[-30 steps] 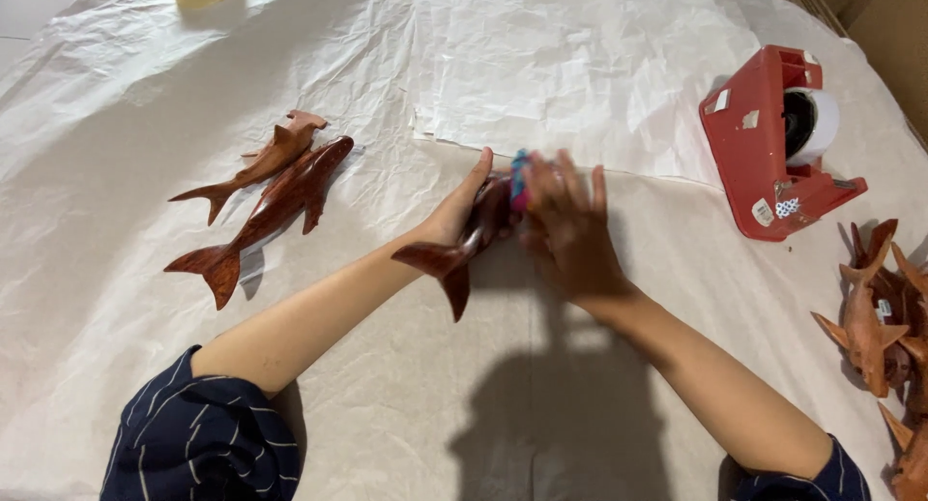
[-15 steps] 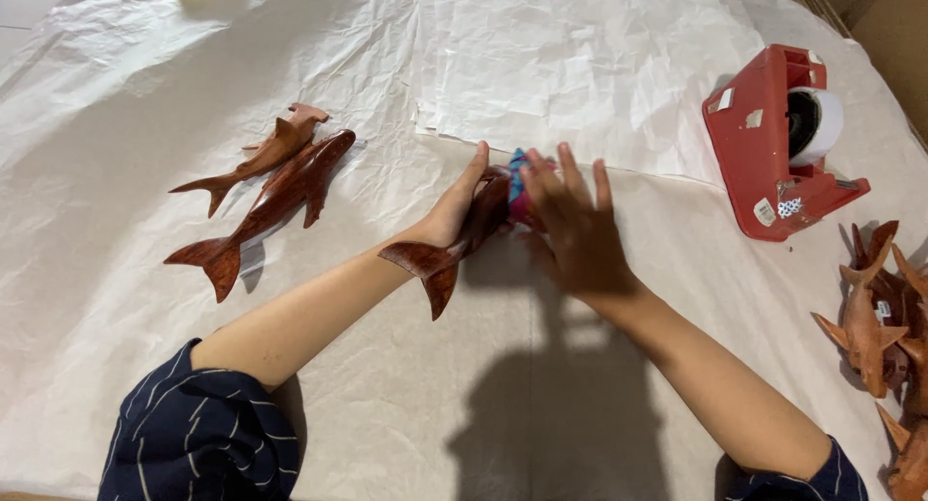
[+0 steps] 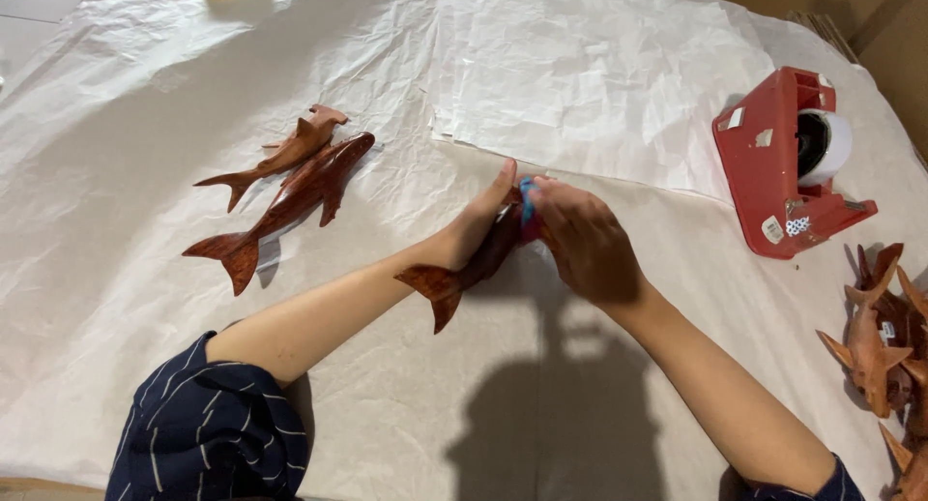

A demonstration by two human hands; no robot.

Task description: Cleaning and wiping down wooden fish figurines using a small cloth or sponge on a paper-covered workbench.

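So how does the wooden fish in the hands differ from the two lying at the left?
The held wooden fish is gripped by the left hand and right hand; the two fish at the left lie untouched on the paper-covered table. The held fish has something blue at its head end; the pair show none. The pair overlap each other; the held one is separate. All are reddish-brown carvings with forked tails.

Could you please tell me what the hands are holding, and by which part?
Both hands, left hand and right hand, grip a wooden fish at its head end; its tail sticks out free.
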